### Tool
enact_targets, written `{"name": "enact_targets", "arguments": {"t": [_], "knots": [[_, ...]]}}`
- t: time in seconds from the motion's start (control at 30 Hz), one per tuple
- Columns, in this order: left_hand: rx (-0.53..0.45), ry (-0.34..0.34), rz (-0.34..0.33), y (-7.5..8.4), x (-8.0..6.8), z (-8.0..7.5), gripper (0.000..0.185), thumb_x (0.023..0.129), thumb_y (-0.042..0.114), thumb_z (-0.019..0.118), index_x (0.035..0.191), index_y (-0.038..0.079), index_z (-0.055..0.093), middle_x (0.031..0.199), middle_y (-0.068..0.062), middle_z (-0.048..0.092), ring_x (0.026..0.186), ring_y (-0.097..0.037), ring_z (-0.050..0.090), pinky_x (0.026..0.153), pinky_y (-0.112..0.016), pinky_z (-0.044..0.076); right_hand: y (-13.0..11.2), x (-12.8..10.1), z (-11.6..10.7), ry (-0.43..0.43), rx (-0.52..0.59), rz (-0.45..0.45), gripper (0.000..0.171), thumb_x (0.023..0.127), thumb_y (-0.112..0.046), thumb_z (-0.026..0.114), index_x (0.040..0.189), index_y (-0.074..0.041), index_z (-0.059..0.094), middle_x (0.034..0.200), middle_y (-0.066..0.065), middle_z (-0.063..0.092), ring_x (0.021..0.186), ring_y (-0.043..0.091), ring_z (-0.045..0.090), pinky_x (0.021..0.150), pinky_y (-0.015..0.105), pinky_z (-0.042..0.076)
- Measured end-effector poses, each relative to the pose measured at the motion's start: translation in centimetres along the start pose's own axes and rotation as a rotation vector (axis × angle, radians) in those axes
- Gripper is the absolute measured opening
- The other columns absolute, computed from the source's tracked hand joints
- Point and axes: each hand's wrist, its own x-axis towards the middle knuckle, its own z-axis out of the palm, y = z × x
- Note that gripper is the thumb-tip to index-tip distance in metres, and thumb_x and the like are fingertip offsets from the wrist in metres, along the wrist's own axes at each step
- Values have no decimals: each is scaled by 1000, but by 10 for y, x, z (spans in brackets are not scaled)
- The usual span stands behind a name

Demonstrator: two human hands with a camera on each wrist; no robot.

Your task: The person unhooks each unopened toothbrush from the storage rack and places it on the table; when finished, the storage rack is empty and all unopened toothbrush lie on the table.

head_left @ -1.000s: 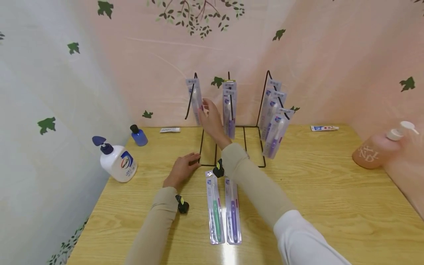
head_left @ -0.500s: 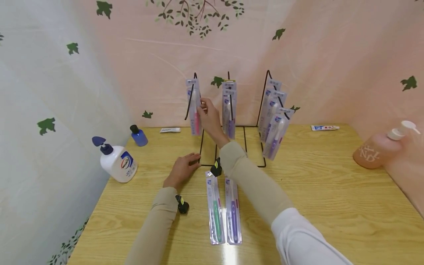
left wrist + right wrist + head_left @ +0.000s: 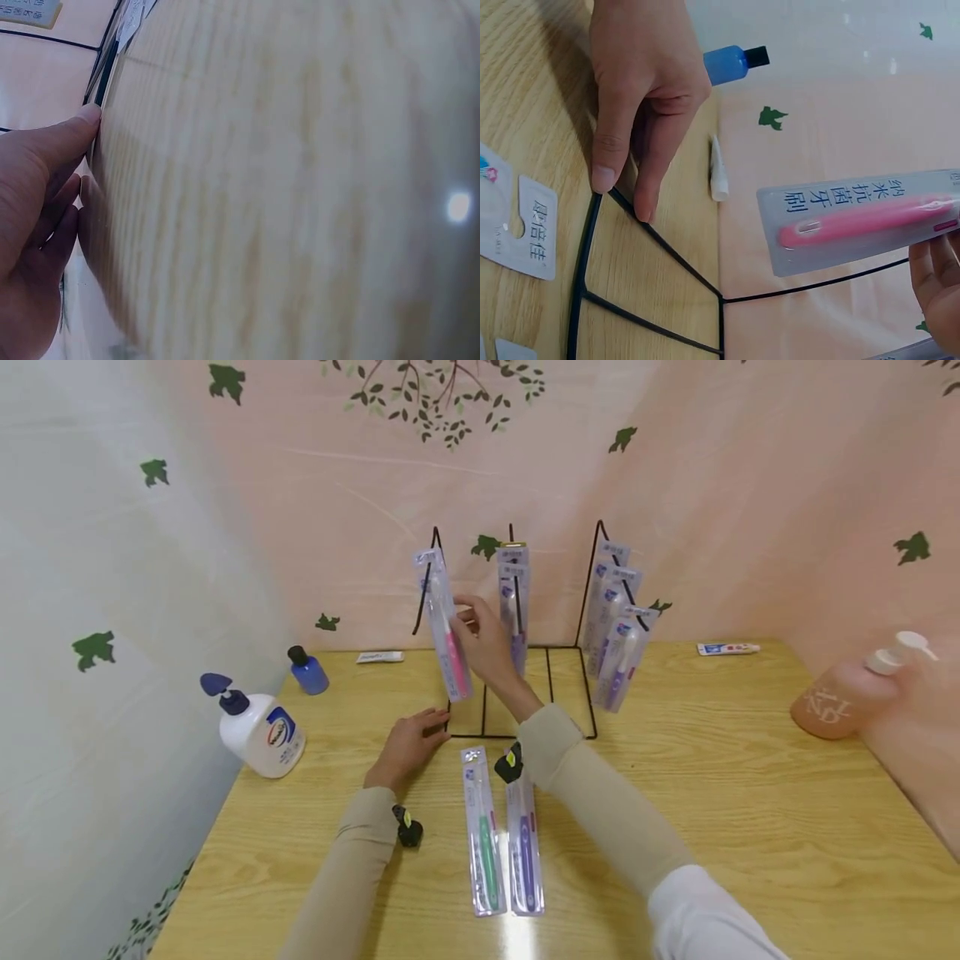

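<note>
My right hand (image 3: 489,647) pinches the edge of a packaged toothbrush with a pink handle (image 3: 450,647). The top of its card is at the left hook of the black wire display rack (image 3: 522,737). In the right wrist view the pink toothbrush pack (image 3: 855,221) lies across the right side, with the fingertips beneath it. My left hand (image 3: 408,747) rests on the table and holds the rack's front left corner between thumb and fingers, as the left wrist view's thumb (image 3: 71,135) also shows. Toothbrush packs hang from the middle hook (image 3: 516,597) and right hook (image 3: 617,635).
Two packs, a green toothbrush (image 3: 484,835) and a purple toothbrush (image 3: 526,852), lie in front of the rack. A white pump bottle (image 3: 262,735), a blue bottle (image 3: 310,672) and a small tube (image 3: 380,657) stand or lie left. Right are a toothpaste tube (image 3: 727,649) and pink pump bottle (image 3: 843,697).
The pink toothbrush pack has come forward and lower at the left hook, its lower end tilting to the right, and my right hand moved with it. My left hand has stayed at the rack's corner.
</note>
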Motion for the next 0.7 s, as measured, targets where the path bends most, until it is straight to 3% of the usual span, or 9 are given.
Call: {"name": "enact_targets", "arguments": {"t": [0.23, 0.53, 0.7], "knots": [[-8, 35, 45, -2, -1, 1, 40, 89, 20, 68, 127, 7, 63, 134, -13, 58, 127, -34, 52, 107, -49, 40, -11, -20, -10, -80, 7, -26, 28, 96, -7, 56, 124, -4, 56, 94, 18, 68, 76, 24, 64, 67, 25, 53], [10, 87, 99, -3, -2, 3, 35, 89, 19, 68, 121, 6, 67, 127, -15, 62, 122, -35, 55, 103, -49, 44, -24, -50, -18, -185, -45, -44, 30, 96, -11, 57, 126, -8, 55, 98, 12, 70, 82, 23, 67, 70, 25, 54], [20, 75, 83, -2, -1, 2, 31, 89, 21, 68, 118, 10, 69, 128, -9, 63, 117, -31, 60, 101, -44, 47, -30, -67, -21, -245, -53, -85, 29, 97, -12, 56, 125, -7, 54, 97, 11, 69, 83, 20, 66, 70, 26, 54]]}}
